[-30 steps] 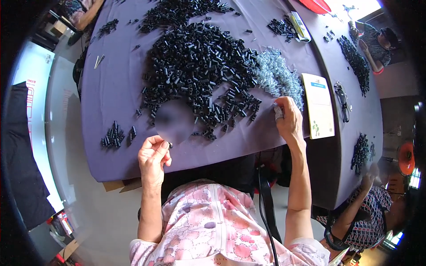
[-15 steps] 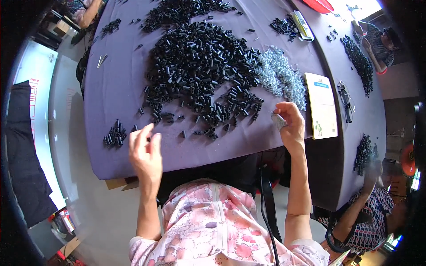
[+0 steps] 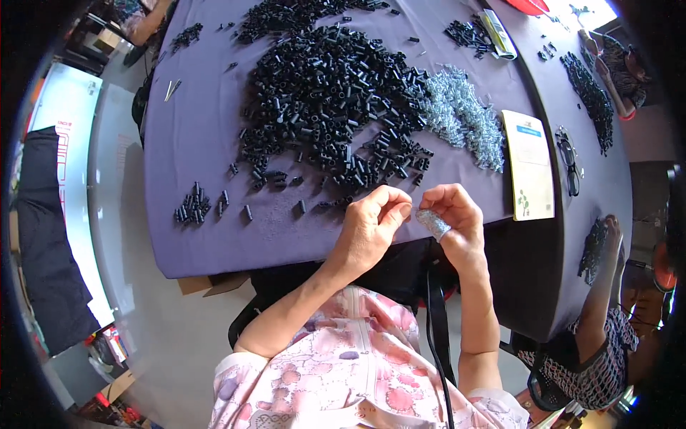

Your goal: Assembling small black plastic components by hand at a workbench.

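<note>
My left hand (image 3: 373, 223) is in front of the heap at the table's near edge, thumb and index finger pinched together. Whatever sits in that pinch is too small to make out. Close beside it, my right hand (image 3: 459, 218) has its fingers curled toward the thumb, and a silvery grey wrap (image 3: 433, 224) appears to cover that thumb. Anything between these fingertips is hidden. Beyond both hands spreads a large heap of short black tubes (image 3: 321, 100). A pile of small clear, silvery pieces (image 3: 464, 118) adjoins its right side.
A small group of black tubes (image 3: 193, 205) lies at the near left. To the right are a cream notebook (image 3: 529, 168) and eyeglasses (image 3: 569, 164). A co-worker's hand (image 3: 612, 232) is over another black pile at the right. The purple cloth (image 3: 214, 250) ends near my body.
My left hand has moved right, from beside the small tube group to my right hand, and its fingers have closed. My right hand has shifted slightly, staying near the silvery pile.
</note>
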`<state>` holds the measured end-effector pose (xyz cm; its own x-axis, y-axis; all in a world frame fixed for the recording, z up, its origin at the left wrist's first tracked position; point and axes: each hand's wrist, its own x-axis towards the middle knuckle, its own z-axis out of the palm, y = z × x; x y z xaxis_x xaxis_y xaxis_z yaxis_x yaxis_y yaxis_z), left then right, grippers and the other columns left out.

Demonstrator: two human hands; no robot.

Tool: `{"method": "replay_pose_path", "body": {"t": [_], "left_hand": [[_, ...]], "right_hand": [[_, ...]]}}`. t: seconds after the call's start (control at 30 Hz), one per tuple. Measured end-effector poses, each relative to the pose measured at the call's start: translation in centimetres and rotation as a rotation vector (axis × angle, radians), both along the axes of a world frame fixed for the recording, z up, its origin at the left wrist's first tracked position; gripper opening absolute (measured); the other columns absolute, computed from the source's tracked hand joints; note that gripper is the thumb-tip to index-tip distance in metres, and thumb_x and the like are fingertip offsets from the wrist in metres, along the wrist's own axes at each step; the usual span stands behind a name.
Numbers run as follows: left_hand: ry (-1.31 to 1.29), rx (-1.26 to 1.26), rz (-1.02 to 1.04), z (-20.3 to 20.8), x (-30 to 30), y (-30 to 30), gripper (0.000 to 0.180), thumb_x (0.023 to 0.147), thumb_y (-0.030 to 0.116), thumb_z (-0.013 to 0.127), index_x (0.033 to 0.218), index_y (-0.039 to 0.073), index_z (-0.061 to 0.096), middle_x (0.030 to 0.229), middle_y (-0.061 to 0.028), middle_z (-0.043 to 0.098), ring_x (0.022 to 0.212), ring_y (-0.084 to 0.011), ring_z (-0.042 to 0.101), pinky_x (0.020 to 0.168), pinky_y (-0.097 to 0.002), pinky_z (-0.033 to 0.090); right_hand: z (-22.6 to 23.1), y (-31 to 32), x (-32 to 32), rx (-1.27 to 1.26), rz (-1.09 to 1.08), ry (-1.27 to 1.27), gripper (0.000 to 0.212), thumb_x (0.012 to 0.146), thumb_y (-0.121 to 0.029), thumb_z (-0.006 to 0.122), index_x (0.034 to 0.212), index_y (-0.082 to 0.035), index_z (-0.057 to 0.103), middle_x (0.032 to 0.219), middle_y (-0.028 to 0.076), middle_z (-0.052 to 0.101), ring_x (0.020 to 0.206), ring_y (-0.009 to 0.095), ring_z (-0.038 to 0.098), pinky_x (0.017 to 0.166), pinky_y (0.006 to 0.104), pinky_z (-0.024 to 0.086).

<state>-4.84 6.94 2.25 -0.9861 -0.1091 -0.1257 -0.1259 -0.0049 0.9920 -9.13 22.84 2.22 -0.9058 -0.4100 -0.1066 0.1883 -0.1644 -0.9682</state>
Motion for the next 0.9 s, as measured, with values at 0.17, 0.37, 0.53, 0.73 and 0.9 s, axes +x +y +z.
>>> {"method": "replay_pose_path", "body": {"t": [0.17, 0.37, 0.53, 0.73, 0.9], "left_hand": [[-0.058, -0.002, -0.027, -0.6, -0.3, 0.6, 0.016, 0.096, 0.021, 0.051, 0.09, 0.006, 0.056, 0.066, 0.0035, 0.054, 0.05, -0.0027, 0.043, 0.044, -0.0185, 0.036], [-0.279, 0.253, -0.066, -1.4, -1.5, 1.2, 0.028, 0.097, 0.029, 0.045, 0.083, 0.007, 0.054, 0.063, 0.0012, 0.051, 0.043, -0.0048, 0.04, 0.036, -0.02, 0.029], [-0.465, 0.637, -0.098, -1.8, -2.5, 1.2, 0.028, 0.098, 0.029, 0.044, 0.082, 0.008, 0.052, 0.062, -0.0001, 0.048, 0.04, -0.0065, 0.039, 0.033, -0.021, 0.027], [-0.527, 0.907, -0.159, -1.6, -2.8, 0.7, 0.027, 0.098, 0.029, 0.042, 0.082, 0.008, 0.049, 0.064, 0.0004, 0.048, 0.042, -0.0054, 0.04, 0.034, -0.0196, 0.029], [-0.454, 0.788, -0.126, -1.6, -2.6, 1.0, 0.026, 0.098, 0.028, 0.046, 0.083, 0.007, 0.051, 0.065, 0.0005, 0.05, 0.043, -0.0045, 0.042, 0.034, -0.0183, 0.03]], "right_hand": [[-0.5, -0.2, -0.2, -0.023, -0.014, 0.065, 0.033, 0.072, 0.02, 0.055, 0.099, 0.001, 0.053, 0.093, 0.003, 0.055, 0.09, 0.011, 0.055, 0.084, 0.0245, 0.045], [-1.2, -0.2, -0.6, 0.141, -0.082, 0.239, 0.037, 0.065, 0.021, 0.055, 0.097, 0.001, 0.054, 0.093, 0.003, 0.055, 0.089, 0.012, 0.055, 0.083, 0.0242, 0.044], [-1.1, 0.1, -1.7, 0.351, -0.082, 0.496, 0.036, 0.063, 0.019, 0.056, 0.093, -0.001, 0.056, 0.087, 0.006, 0.057, 0.083, 0.017, 0.059, 0.076, 0.0262, 0.047], [-1.6, 1.5, -3.6, 0.625, -0.213, 0.73, 0.031, 0.065, 0.015, 0.058, 0.09, -0.002, 0.056, 0.086, 0.01, 0.06, 0.078, 0.024, 0.062, 0.072, 0.0308, 0.048], [-1.5, 2.6, -6.3, 0.849, -0.29, 0.83, 0.043, 0.063, 0.016, 0.055, 0.1, -0.007, 0.062, 0.096, 0.011, 0.063, 0.091, 0.028, 0.06, 0.079, 0.0335, 0.049]]}}
